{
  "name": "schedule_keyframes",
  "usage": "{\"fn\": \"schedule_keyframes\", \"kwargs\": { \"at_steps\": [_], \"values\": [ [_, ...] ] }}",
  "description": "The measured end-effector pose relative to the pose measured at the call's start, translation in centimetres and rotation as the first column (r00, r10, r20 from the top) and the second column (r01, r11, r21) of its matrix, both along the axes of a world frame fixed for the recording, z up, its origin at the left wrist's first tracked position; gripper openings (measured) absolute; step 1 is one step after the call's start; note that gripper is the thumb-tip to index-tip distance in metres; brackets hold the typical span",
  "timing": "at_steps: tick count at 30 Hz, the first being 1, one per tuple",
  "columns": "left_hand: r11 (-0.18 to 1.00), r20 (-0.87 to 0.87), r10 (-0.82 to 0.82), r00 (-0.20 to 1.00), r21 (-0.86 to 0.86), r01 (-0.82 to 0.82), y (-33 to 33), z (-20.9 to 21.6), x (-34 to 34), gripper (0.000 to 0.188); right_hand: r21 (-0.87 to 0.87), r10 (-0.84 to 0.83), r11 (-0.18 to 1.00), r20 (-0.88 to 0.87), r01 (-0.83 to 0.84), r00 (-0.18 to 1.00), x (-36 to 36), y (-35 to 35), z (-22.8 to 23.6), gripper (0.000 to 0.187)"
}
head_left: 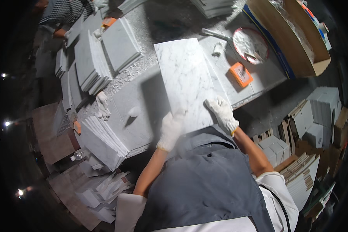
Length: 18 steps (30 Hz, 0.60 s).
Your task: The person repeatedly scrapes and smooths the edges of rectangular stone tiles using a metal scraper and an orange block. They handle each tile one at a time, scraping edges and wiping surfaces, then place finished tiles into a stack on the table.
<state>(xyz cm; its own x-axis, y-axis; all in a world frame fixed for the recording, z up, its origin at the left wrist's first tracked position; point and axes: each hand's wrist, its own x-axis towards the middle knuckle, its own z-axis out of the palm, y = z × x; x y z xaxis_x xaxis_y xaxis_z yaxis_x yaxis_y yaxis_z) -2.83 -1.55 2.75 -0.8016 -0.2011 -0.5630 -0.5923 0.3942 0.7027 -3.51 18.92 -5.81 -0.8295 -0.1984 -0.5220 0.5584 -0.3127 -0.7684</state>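
Observation:
A long white marble tile [185, 77] with grey veins lies in front of me, its near end by my apron. My left hand [172, 127], in a white knit glove and slightly blurred, grips the tile's left edge near its close end. On the right edge, my right hand [223, 115] in a matching glove holds the tile, with its thumb on the top face. Along that side, part of another pale slab [219, 82] shows from beneath. The fingertips under the tile are hidden. A small white rounded object [133, 112] sits on the table left of my left hand.
An orange block [241, 74], a red-rimmed round dish [250, 44] of white material and a cardboard box [294, 42] are at right. Tile stacks [91, 63] and a crumpled glove [102, 106] lie left. Another person's arm [60, 33] reaches in at far left.

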Motion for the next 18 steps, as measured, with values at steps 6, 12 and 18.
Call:
{"fn": "schedule_keyframes", "kwargs": {
  "at_steps": [6,12,18],
  "values": [
    [0.902,-0.102,0.385,0.917,0.251,-0.351,-3.7,2.5,0.4,0.043,0.037,-0.095,0.994,-0.210,0.105,0.973,-2.0,-5.7,4.4,0.019],
    [0.810,-0.163,0.561,0.812,0.310,-0.497,-7.6,4.2,0.3,0.054,-0.046,-0.111,0.993,-0.096,0.107,0.989,-3.1,-11.8,6.8,0.010],
    [0.813,-0.223,0.572,0.790,0.286,-0.507,-18.4,7.1,0.5,0.063,-0.286,0.419,0.849,-0.148,-0.445,0.896,-4.2,-15.6,9.6,0.030]
  ]
}}
